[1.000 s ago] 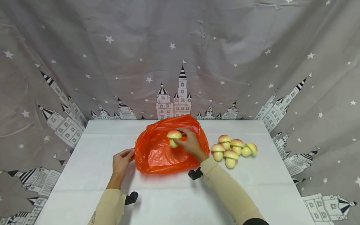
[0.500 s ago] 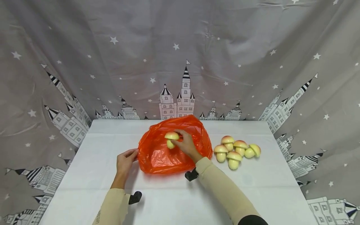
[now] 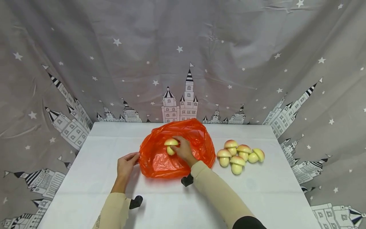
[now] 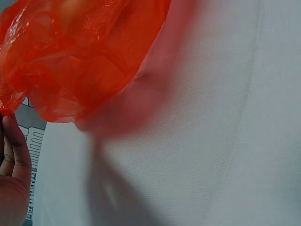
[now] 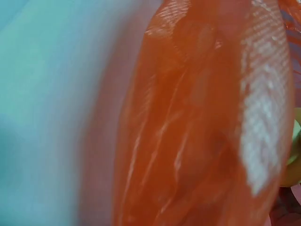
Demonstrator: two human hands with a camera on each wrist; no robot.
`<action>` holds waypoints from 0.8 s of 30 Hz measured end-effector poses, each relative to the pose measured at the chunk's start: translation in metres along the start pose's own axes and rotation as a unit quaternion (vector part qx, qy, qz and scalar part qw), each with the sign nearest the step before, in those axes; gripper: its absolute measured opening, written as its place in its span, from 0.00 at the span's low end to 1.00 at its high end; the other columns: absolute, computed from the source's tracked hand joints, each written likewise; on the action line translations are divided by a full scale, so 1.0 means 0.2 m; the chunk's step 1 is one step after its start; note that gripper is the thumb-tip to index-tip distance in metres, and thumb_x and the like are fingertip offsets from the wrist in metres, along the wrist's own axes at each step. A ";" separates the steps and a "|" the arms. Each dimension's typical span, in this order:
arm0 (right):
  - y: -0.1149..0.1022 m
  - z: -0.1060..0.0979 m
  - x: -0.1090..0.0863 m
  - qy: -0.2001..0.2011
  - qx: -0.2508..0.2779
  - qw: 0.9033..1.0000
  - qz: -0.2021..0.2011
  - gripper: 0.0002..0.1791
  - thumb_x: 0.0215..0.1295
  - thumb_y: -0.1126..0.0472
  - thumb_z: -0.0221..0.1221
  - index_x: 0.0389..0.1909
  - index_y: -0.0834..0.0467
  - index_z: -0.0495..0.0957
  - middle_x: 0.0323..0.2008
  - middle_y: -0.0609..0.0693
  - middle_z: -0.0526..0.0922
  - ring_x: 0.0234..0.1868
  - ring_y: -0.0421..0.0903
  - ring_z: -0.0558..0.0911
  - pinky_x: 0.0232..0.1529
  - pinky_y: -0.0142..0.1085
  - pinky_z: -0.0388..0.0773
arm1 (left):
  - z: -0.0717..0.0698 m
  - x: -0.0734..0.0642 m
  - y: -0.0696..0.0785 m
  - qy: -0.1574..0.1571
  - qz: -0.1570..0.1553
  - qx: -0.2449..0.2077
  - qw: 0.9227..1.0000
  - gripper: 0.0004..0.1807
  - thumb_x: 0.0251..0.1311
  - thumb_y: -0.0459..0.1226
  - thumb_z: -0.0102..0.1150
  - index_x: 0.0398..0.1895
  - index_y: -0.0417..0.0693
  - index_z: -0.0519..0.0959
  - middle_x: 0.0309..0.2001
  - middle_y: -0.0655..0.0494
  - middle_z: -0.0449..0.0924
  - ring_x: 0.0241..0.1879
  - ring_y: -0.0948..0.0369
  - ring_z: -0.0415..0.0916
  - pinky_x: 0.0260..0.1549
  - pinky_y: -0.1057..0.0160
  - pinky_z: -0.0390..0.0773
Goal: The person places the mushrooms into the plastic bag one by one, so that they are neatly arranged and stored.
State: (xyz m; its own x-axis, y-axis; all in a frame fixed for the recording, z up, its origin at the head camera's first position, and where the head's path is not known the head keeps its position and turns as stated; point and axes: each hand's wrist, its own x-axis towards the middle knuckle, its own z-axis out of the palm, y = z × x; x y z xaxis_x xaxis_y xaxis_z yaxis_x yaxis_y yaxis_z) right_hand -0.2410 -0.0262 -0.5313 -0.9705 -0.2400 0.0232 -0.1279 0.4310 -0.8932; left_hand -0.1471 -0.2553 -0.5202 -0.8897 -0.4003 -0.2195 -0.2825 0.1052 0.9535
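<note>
A red plastic bag (image 3: 163, 168) lies with its mouth spread wide in the middle of the table. My left hand (image 3: 125, 165) pinches the left edge of its rim, and the left wrist view shows the fingertips at the gathered red film (image 4: 56, 70). Inside the mouth, my right hand (image 3: 184, 151) holds a toy mushroom (image 3: 170, 146) with a yellow stem and a reddish-yellow cap, thumb and fingers around its right side. In the right wrist view the bag's wall (image 5: 188, 117) covers most of the picture, and a sliver of the mushroom (image 5: 294, 155) shows at the right edge.
Several more toy mushrooms (image 3: 237, 164) stand and lie in a cluster right of the bag. The table (image 3: 160, 210) has a white cloth. A grey curtain (image 3: 128, 63) printed with stars and castles hangs behind and along both sides.
My right hand has moved left and down into the bag with the mushroom. The left hand stays at the rim, and the head view has shifted slightly.
</note>
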 end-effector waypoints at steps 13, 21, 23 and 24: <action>-0.02 0.10 0.06 -0.004 0.023 0.998 0.053 0.24 0.61 0.64 0.65 0.59 0.60 0.75 0.53 0.54 0.79 0.50 0.50 0.76 0.56 0.42 0.76 | -0.01 0.00 0.00 0.000 -0.003 0.005 1.000 0.21 0.67 0.41 0.57 0.52 0.31 0.78 0.37 0.54 0.84 0.28 0.72 0.79 0.37 0.72 0.80; -0.06 0.14 0.08 0.020 0.017 0.998 0.053 0.23 0.59 0.66 0.66 0.57 0.61 0.76 0.51 0.55 0.80 0.49 0.51 0.77 0.55 0.42 0.76 | -0.02 0.00 0.00 0.006 -0.006 0.004 1.000 0.21 0.66 0.40 0.58 0.52 0.30 0.78 0.39 0.50 0.84 0.28 0.71 0.79 0.36 0.73 0.80; -0.06 0.16 0.08 0.024 0.019 0.998 0.063 0.23 0.59 0.66 0.66 0.56 0.61 0.77 0.51 0.55 0.80 0.49 0.51 0.77 0.55 0.42 0.76 | -0.02 0.00 0.00 0.007 -0.006 0.002 1.000 0.21 0.66 0.40 0.58 0.52 0.30 0.78 0.39 0.50 0.84 0.28 0.71 0.79 0.36 0.73 0.80; -0.06 0.16 0.08 0.027 0.022 0.997 0.067 0.23 0.59 0.66 0.66 0.56 0.61 0.77 0.51 0.55 0.80 0.49 0.51 0.77 0.55 0.42 0.76 | -0.02 0.00 0.00 0.007 -0.006 0.001 1.000 0.21 0.66 0.40 0.58 0.52 0.29 0.78 0.39 0.50 0.84 0.28 0.71 0.79 0.36 0.73 0.80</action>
State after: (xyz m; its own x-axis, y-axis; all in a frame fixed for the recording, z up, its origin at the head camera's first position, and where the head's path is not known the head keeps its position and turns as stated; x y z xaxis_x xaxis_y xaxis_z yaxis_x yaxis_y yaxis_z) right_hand -0.2477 -0.0631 -0.5343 -0.9879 -0.1360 -0.0746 0.0112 0.4173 -0.9087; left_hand -0.1446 -0.2585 -0.5202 -0.8817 -0.4134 -0.2274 -0.2929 0.1019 0.9507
